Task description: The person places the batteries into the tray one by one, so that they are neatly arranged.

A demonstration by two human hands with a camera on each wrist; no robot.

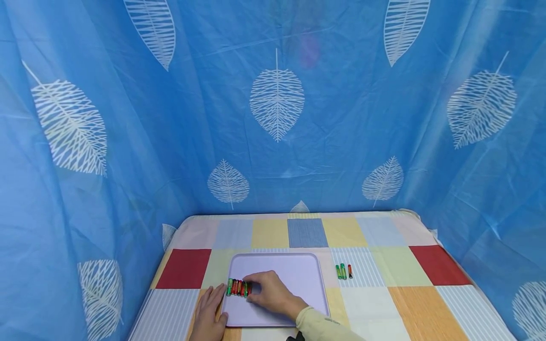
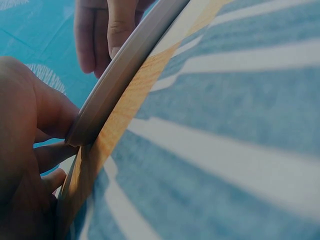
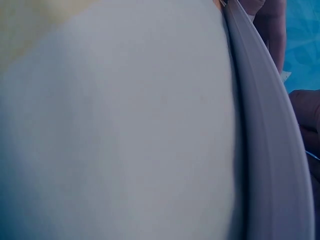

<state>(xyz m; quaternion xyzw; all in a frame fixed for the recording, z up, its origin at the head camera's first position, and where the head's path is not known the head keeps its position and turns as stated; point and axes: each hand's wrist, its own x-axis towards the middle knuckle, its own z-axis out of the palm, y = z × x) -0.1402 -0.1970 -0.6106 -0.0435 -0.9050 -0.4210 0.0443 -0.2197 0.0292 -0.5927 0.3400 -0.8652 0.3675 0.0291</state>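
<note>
A row of several green and red batteries (image 1: 234,287) lies side by side on the left part of a pale lilac tray (image 1: 298,270). My right hand (image 1: 273,294) reaches over the tray and pinches a battery (image 1: 250,287) by its two ends, at the right end of the row. Beside the tray's left edge rests my left hand (image 1: 207,312), fingers extended, its thumb near the front left corner. The left wrist view shows that hand (image 2: 30,120) against the tray's rim (image 2: 107,85). Only the tray's side (image 3: 270,125) and parts of hands appear in the right wrist view.
To the right of the tray, two green batteries (image 1: 343,271) and a red one (image 1: 350,271) lie on the patchwork tablecloth (image 1: 375,308). A blue curtain (image 1: 332,142) with white leaves hangs behind the table and along both sides.
</note>
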